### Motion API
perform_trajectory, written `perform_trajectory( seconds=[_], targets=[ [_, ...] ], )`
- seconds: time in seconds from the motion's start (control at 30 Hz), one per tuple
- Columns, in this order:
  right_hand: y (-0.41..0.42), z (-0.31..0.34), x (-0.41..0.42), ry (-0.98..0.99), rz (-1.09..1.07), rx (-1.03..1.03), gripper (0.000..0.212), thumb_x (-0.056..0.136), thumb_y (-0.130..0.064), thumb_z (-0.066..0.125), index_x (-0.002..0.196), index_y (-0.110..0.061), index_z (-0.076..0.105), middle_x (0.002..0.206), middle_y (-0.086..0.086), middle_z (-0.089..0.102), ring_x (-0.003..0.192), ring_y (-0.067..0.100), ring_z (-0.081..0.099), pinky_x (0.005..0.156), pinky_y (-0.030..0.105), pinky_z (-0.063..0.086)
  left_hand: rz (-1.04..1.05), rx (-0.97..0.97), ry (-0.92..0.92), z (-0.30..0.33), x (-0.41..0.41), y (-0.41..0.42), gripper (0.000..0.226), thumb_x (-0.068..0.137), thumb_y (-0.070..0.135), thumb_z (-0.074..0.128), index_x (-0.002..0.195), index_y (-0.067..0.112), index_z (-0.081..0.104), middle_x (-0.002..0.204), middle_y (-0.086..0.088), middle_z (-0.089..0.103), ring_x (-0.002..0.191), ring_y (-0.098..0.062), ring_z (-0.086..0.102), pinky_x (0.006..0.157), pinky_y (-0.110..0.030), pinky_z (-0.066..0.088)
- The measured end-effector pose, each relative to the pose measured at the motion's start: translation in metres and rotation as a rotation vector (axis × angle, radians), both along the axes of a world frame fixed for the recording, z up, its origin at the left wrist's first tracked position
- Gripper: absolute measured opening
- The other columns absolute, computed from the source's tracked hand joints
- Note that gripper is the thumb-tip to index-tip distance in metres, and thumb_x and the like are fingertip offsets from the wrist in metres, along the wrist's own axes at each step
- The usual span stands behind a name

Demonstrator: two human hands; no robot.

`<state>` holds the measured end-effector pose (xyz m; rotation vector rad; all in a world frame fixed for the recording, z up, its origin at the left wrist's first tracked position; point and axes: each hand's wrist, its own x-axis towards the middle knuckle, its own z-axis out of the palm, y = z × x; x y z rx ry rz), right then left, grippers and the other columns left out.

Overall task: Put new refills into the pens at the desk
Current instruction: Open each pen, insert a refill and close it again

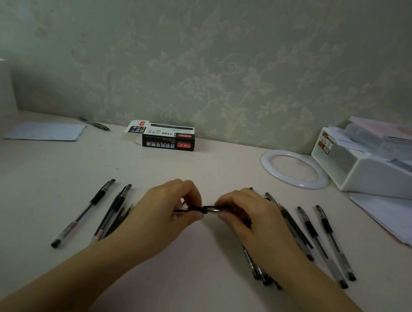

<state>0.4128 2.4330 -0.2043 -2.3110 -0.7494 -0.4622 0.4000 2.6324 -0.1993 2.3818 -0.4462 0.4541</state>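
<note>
**Both Hands Closed on One Pen at a Desk Strewn With Others**

While pens lay fanned out on either side, a person's two bare hands met at the middle of a pale desk (pixel 181 273), holding a single black pen (pixel 208 208) level between them, just above the desktop. The left hand (pixel 163 211) had its fingers curled shut around the pen's thinner end, and the right hand (pixel 252 217) pinched the other end, thumb beneath and fingers folded over the top. A short silver-and-black section of the pen showed in the gap between the two hands (whether its parts were joined or apart could not be told).

To the left of the left wrist lay a clear-barrelled pen with a black grip (pixel 83 213), angled toward the wall, and just beside it a small bunch of similar pens (pixel 112 212), partly hidden by the forearm. To the right, a larger spread of black-and-clear pens (pixel 321 241) lay side by side, several tucked under the right hand and wrist.

Against the floral wallpaper at the back stood a black and white box marked "1120" (pixel 162 135), one end flap open. Left of it lay another pen (pixel 94 123) and a folded sheet of paper (pixel 47 130). A white ring (pixel 265 165) lay flat at the right, beside a white organiser tray (pixel 384 181) stacked with papers, and loose sheets (pixel 404 225) rested near it.
</note>
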Motion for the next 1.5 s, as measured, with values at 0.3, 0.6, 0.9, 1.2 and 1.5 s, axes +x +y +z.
perform_trajectory(
  seconds=[0.3, 0.6, 0.9, 1.2, 1.5],
  targets=[
    [0.000, 0.002, -0.002, 0.141, 0.026, 0.226, 0.009, 0.087, -0.014, 0.073, 0.093, -0.018, 0.079, 0.085, -0.012, 0.072, 0.082, 0.004, 0.066, 0.075, 0.016, 0.051, -0.062, 0.003, -0.039, 0.006, -0.003, -0.001, 0.012, 0.084, 0.024, 0.070, 0.078, 0.024, 0.060, 0.077, 0.013, 0.058, 0.076, -0.003, 0.054, 0.066, -0.007, 0.040],
    [0.001, 0.003, -0.001, 0.129, 0.033, 0.223, 0.009, 0.086, -0.014, 0.074, 0.092, -0.020, 0.079, 0.084, -0.015, 0.072, 0.083, 0.004, 0.067, 0.075, 0.013, 0.050, -0.066, -0.011, -0.060, 0.009, -0.005, -0.001, 0.010, 0.084, 0.020, 0.070, 0.077, 0.020, 0.063, 0.076, 0.011, 0.059, 0.075, -0.006, 0.054, 0.065, -0.008, 0.039],
    [0.004, 0.002, 0.000, 0.140, 0.006, 0.238, 0.014, 0.087, -0.022, 0.073, 0.101, -0.024, 0.077, 0.089, -0.017, 0.073, 0.086, -0.001, 0.067, 0.077, 0.011, 0.049, -0.061, -0.007, -0.049, 0.008, -0.005, -0.002, 0.011, 0.088, 0.023, 0.067, 0.081, 0.024, 0.057, 0.079, 0.013, 0.058, 0.079, 0.002, 0.052, 0.067, -0.004, 0.038],
    [-0.009, -0.001, 0.002, 0.075, -0.343, -0.113, 0.020, 0.086, -0.042, 0.069, 0.082, -0.023, 0.062, 0.078, -0.011, 0.052, 0.074, 0.007, 0.052, 0.065, 0.024, 0.045, 0.596, 0.112, -0.033, 0.018, 0.006, 0.048, 0.007, 0.093, 0.029, 0.057, 0.093, 0.022, 0.057, 0.086, 0.000, 0.065, 0.074, -0.022, 0.059, 0.068, -0.038, 0.052],
    [-0.008, -0.003, -0.002, 0.164, -0.400, -0.172, 0.031, 0.082, -0.051, 0.071, 0.088, -0.022, 0.059, 0.075, -0.013, 0.050, 0.069, 0.003, 0.049, 0.053, 0.017, 0.030, 0.672, 0.258, 0.245, 0.009, 0.010, 0.075, 0.013, 0.092, 0.023, 0.054, 0.097, 0.012, 0.050, 0.095, -0.009, 0.062, 0.083, -0.029, 0.056, 0.072, -0.038, 0.049]
  ],
)
